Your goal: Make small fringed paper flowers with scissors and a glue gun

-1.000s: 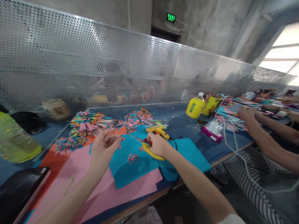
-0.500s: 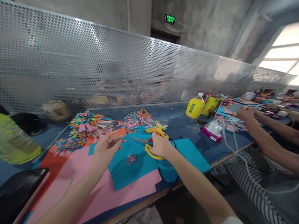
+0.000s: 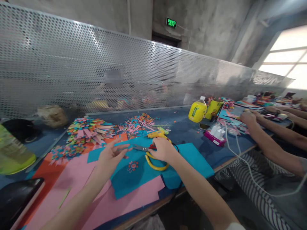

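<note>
My right hand (image 3: 164,149) grips scissors with yellow loop handles (image 3: 157,166) and red near the pivot. Their metal blades (image 3: 141,148) point left, toward my left hand (image 3: 110,157). The fingers of my left hand stretch out just short of the blade tips and look apart; anything tiny between them is too small to make out. Below the blades, a small coiled paper flower (image 3: 132,166) in pink and orange lies on blue paper (image 3: 124,183). Behind my right hand lies a yellow glue gun (image 3: 156,134), partly covered by the hand.
Pink sheets (image 3: 134,204) lie beneath the blue paper. Piles of colourful paper strips (image 3: 87,131) and scraps (image 3: 140,124) lie behind. A yellow bottle (image 3: 198,111) and a white-and-purple box (image 3: 215,135) stand right, near a co-worker's arms (image 3: 271,140). A perforated metal screen (image 3: 79,70) rises behind.
My left hand's fingers have spread from a closer pinch. The scissors have turned a little in my right hand, with the yellow handle lower. The view has shifted slightly.
</note>
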Available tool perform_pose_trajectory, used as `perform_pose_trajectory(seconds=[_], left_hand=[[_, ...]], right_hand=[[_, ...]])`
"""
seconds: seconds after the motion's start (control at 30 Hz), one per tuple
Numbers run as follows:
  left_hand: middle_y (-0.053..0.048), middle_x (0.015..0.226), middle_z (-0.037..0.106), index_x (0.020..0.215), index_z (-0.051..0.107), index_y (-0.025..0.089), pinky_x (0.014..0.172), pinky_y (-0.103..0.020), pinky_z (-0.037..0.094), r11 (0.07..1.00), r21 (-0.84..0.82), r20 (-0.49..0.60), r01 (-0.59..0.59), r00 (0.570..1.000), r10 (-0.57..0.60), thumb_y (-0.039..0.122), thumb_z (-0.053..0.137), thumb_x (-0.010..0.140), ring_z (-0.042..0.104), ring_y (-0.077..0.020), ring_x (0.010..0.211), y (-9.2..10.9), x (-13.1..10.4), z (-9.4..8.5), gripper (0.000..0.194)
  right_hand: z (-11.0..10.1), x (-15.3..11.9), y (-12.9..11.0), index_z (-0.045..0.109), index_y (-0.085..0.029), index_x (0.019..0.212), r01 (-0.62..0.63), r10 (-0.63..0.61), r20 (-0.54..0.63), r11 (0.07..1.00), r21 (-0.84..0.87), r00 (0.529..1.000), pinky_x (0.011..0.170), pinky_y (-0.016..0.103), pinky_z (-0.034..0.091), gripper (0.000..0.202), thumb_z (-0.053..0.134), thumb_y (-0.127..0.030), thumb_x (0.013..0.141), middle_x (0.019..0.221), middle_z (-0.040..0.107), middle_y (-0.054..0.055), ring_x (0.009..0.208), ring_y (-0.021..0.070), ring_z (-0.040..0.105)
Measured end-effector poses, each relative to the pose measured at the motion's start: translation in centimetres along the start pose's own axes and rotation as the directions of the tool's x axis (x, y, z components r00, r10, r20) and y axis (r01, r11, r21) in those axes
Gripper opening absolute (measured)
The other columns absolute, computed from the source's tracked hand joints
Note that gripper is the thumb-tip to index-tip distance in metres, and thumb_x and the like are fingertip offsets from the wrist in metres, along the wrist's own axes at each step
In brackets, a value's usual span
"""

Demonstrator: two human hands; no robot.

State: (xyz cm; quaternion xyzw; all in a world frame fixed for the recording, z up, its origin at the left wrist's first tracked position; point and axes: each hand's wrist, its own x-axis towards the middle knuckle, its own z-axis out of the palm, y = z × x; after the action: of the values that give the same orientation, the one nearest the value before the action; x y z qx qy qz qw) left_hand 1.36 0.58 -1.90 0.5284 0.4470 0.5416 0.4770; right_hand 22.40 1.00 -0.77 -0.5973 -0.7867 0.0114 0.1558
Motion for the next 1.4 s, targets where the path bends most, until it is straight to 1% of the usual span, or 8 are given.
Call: perform_pose_trajectory(seconds=[0.1,0.23,0.4,0.8,0.93,1.1,1.27,1.4], left_hand=[[-0.006,0.082,0.068,0.113,0.042,0.017,0.054,-0.032,0.055,1.0,0.008,0.046,0.004,0.999,-0.005,0.034,0.074,0.055,0.067,-0.0256,0.076,-0.4,-0.2,0.2,0.068],[-0.001,0.08,0.063,0.114,0.037,0.021,0.052,-0.029,0.053,1.0,0.028,0.148,0.012,0.989,-0.016,0.032,0.07,0.061,0.068,-0.0239,0.073,-1.2,-0.5,0.3,0.064],[0.001,0.08,0.061,0.115,0.037,0.024,0.055,-0.029,0.053,0.994,0.106,0.224,-0.028,0.975,0.003,0.028,0.063,0.068,0.067,-0.021,0.073,-1.6,-0.8,0.3,0.053],[-0.003,0.086,0.065,0.113,0.042,0.021,0.063,-0.03,0.052,0.98,0.173,0.232,-0.1,0.971,0.058,0.021,0.059,0.07,0.066,-0.0194,0.075,-1.5,-0.7,0.2,0.046],[-0.004,0.089,0.065,0.114,0.04,0.021,0.063,-0.032,0.053,0.993,0.102,0.196,-0.059,0.98,0.038,0.025,0.065,0.066,0.066,-0.0194,0.073,-1.4,-0.8,0.5,0.054],[0.001,0.072,0.065,0.115,0.037,0.02,0.055,-0.031,0.055,0.998,-0.035,0.175,0.044,0.984,-0.037,0.031,0.071,0.06,0.067,-0.0219,0.071,-1.1,-0.9,0.9,0.065],[0.002,0.067,0.065,0.115,0.039,0.019,0.054,-0.031,0.054,0.999,-0.014,0.18,0.045,0.983,-0.042,0.03,0.071,0.059,0.065,-0.019,0.063,-1.0,-1.0,1.0,0.065],[0.003,0.067,0.063,0.112,0.04,0.02,0.055,-0.031,0.054,0.999,-0.023,0.212,0.035,0.977,-0.029,0.027,0.069,0.062,0.065,-0.0194,0.067,-1.3,-1.0,1.0,0.059]], right_hand=[[0.2,0.3,-0.2,0.057,-0.014,0.088,0.164,-0.152,-0.08,0.972,0.169,0.985,0.076,0.03,0.041,0.019,0.054,-0.03,0.077,0.087,0.062,0.009,0.085,0.02,0.056],[0.7,0.4,-1.2,0.057,-0.015,0.098,0.337,-0.331,-0.093,0.83,0.444,0.939,0.071,0.024,0.044,0.021,0.05,-0.028,0.082,0.091,0.063,0.006,0.079,0.0143,0.058],[0.9,0.2,-1.7,0.061,-0.015,0.083,0.393,-0.389,-0.096,0.821,0.414,0.916,0.068,0.022,0.043,0.011,0.051,-0.017,0.08,0.079,0.063,0.003,0.073,0.0128,0.057],[1.0,0.3,-1.8,0.059,-0.015,0.079,0.313,-0.338,-0.053,0.788,0.531,0.94,0.063,0.02,0.043,0.006,0.056,-0.016,0.075,0.073,0.061,0.002,0.067,0.0106,0.056],[1.0,0.4,-1.8,0.058,-0.014,0.076,0.28,-0.283,-0.095,0.735,0.618,0.954,0.061,0.02,0.044,0.006,0.056,-0.02,0.076,0.07,0.059,0.001,0.066,0.0103,0.055],[1.1,0.4,-1.8,0.058,-0.014,0.074,0.248,-0.248,-0.107,0.655,0.714,0.963,0.059,0.02,0.044,0.012,0.058,-0.025,0.075,0.068,0.059,0.001,0.063,0.0102,0.054],[1.3,0.4,-1.9,0.058,-0.013,0.072,0.221,-0.239,-0.082,0.642,0.734,0.967,0.057,0.02,0.044,0.01,0.059,-0.023,0.074,0.066,0.058,0.001,0.061,0.0102,0.054],[1.2,0.4,-2.1,0.059,-0.013,0.071,0.222,-0.243,-0.081,0.641,0.735,0.967,0.057,0.02,0.043,0.011,0.059,-0.024,0.073,0.066,0.059,0.001,0.061,0.0101,0.054]])
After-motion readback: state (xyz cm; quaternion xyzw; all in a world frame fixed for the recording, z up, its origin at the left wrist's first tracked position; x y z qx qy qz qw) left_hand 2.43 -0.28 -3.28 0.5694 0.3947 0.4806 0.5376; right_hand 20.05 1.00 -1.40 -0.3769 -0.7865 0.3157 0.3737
